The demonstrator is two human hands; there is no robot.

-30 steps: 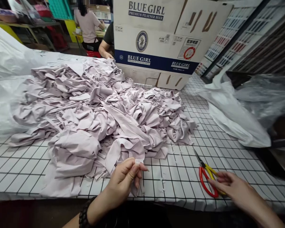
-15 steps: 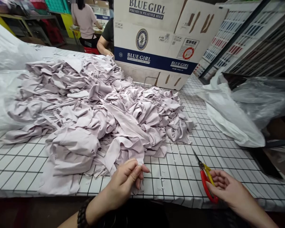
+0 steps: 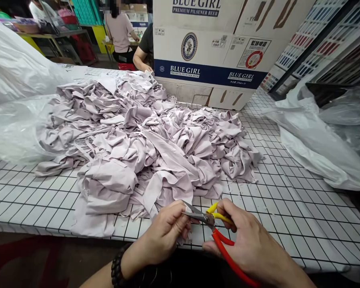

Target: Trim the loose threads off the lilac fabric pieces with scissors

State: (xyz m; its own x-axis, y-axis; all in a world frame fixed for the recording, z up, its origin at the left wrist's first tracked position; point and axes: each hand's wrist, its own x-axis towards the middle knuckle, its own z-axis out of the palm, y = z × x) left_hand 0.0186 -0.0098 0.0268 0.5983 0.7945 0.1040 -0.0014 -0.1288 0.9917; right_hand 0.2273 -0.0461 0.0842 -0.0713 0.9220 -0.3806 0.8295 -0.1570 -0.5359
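My left hand, with a dark beaded bracelet on the wrist, pinches the near edge of a pale mauve fabric piece at the front of the heap. In my right hand are scissors with red and yellow handles. Their blades stand apart and point left, with the tips right at the pinched fabric beside my left fingers. Whether the blades touch the cloth I cannot tell. Behind both hands spreads a large heap of the same fabric, crumpled and overlapping.
A white tablecloth with a black grid covers the table. At the back stands a large beer carton. Clear plastic lies at the left, a white plastic bag at the right. Another person's arm rests beside the carton; another person sits farther back.
My right hand has brought the scissors left to my left hand, and their blades have opened. The left hand keeps its pinch on the fabric. The whole view has shifted slightly.
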